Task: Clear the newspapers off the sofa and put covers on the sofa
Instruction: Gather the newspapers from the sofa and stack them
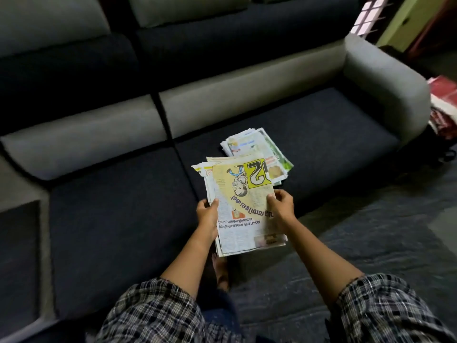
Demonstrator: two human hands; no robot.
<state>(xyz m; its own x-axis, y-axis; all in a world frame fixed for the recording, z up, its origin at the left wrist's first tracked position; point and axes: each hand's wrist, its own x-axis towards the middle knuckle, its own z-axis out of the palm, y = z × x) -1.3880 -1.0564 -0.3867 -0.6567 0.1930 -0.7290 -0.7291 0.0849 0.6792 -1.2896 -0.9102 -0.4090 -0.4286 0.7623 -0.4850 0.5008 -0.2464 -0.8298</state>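
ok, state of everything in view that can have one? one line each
left hand, grips the left edge of the held newspapers
right hand, pinches their right edge
held newspapers, folded bundle, held up off the seat in both hands
newspaper stack, lying flat on the right seat cushion, no hand on it
sofa, bare, no cover on it

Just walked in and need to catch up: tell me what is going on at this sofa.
A person in a checked shirt stands at the dark sofa, holding a bundle of newspapers in both hands. The left hand grips its left edge and the right hand pinches its right edge. A second stack of papers lies on the seat cushion just beyond the bundle. No cover shows on the sofa yet.
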